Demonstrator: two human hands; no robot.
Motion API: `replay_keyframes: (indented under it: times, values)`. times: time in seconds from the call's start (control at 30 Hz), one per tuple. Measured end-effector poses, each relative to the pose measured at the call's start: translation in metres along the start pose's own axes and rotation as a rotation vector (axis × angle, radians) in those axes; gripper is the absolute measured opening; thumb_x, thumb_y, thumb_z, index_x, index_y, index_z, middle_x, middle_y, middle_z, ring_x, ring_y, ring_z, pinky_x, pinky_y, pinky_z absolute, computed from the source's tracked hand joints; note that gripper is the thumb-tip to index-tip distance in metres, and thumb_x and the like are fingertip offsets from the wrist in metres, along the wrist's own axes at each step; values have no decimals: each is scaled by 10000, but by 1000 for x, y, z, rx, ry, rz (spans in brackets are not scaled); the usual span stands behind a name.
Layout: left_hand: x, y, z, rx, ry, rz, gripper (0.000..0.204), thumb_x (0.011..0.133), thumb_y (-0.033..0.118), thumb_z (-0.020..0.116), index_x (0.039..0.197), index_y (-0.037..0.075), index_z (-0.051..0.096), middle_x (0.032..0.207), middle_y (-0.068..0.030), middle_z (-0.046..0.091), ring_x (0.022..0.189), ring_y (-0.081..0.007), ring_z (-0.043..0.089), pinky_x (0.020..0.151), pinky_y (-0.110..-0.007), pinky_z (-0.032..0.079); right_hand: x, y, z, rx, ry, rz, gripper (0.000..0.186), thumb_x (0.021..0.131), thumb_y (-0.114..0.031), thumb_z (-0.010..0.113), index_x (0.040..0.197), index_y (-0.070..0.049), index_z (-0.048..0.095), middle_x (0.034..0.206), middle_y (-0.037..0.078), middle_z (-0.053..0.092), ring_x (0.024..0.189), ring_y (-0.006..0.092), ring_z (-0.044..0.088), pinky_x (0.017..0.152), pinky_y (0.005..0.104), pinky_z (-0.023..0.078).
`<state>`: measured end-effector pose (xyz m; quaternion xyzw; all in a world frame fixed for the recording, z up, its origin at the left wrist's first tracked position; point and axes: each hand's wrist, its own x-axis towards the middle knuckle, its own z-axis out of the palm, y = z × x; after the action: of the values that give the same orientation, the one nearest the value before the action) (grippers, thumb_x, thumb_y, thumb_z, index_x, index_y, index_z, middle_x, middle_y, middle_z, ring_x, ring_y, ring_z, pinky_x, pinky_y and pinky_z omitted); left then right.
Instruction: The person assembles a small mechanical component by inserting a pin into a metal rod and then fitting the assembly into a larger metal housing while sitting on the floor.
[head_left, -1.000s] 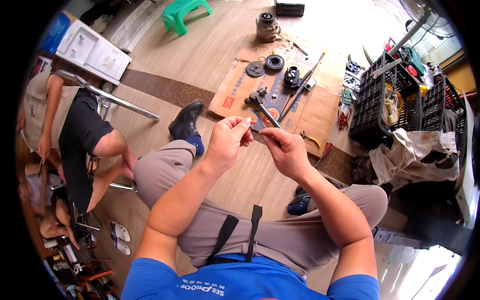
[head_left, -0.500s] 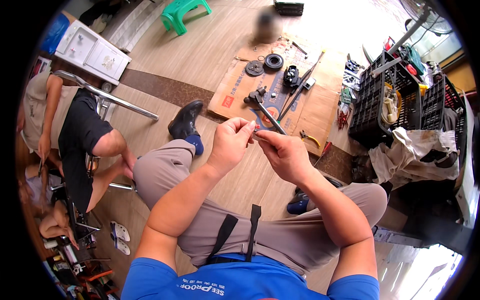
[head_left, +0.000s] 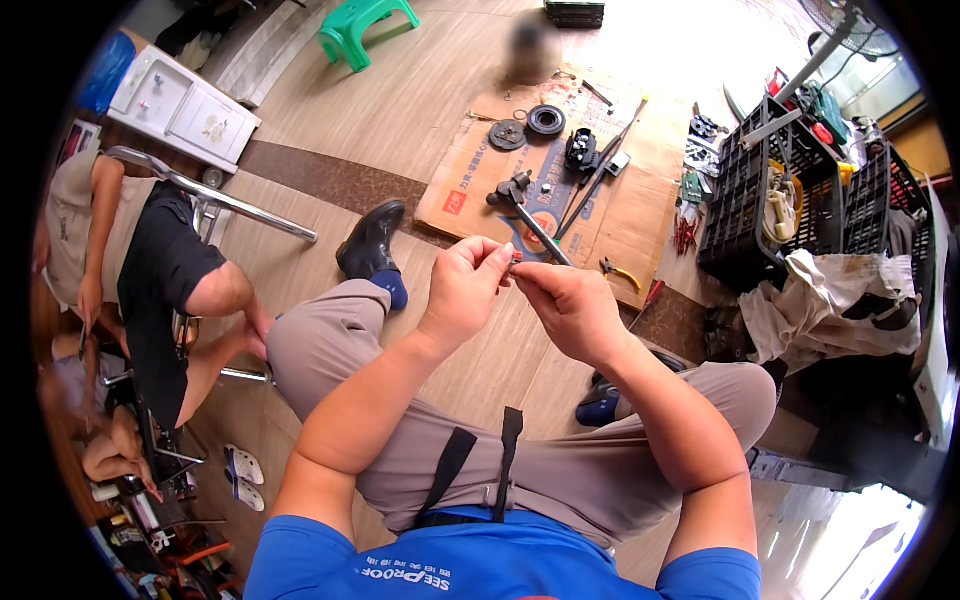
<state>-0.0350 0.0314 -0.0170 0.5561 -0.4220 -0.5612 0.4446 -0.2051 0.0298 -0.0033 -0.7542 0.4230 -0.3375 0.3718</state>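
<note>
Wood-look floor [head_left: 300, 100] spreads beneath a sheet of flattened cardboard [head_left: 640, 215], and above its near edge the small red piece [head_left: 516, 257] sits between the person's two hands. The left hand [head_left: 465, 290] pinches it between thumb and finger; the right hand [head_left: 568, 305] has its fingertips drawn together against its side, though whether they grip anything cannot be told. With so little to hold, a slip of either pinch could drop the piece, and it might roll under the long-handled tool [head_left: 540, 232] just beyond or bounce off the cardboard. Loose parts could hide it: a black ring [head_left: 546, 121], a grey disc [head_left: 507, 135] and yellow-handled pliers [head_left: 625, 277]. Black crates [head_left: 722, 240] crowd the right side, and the person's boot [head_left: 370, 240] stands beside the cardboard's left edge.
</note>
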Motion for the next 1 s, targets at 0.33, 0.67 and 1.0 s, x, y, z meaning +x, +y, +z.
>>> replay_keyframes:
  times: [0.33,0.67,1.0]
  values:
    - [0,2,-1,-171,-150,-27,141,964,154,579,940,35,651,831,-5,656,693,-66,572,621,-209,463,1,4,-2,98,6,-17,124,898,-157,614,993,-108,676,820,111,681,738,301,665,629,365,513]
    - [5,-3,-14,-451,-264,-158,85,946,98,578,974,52,644,887,-35,685,745,-110,621,656,-261,490,1,5,-10,132,-30,-84,104,903,-136,614,978,-90,671,810,116,672,727,298,659,630,356,509]
    - [5,-1,-11,-498,-301,-72,108,936,64,583,1040,55,610,962,-54,686,849,-122,635,726,-263,492,2,4,-15,123,-82,-90,100,903,-134,622,983,-100,670,816,117,666,735,297,654,638,355,511]
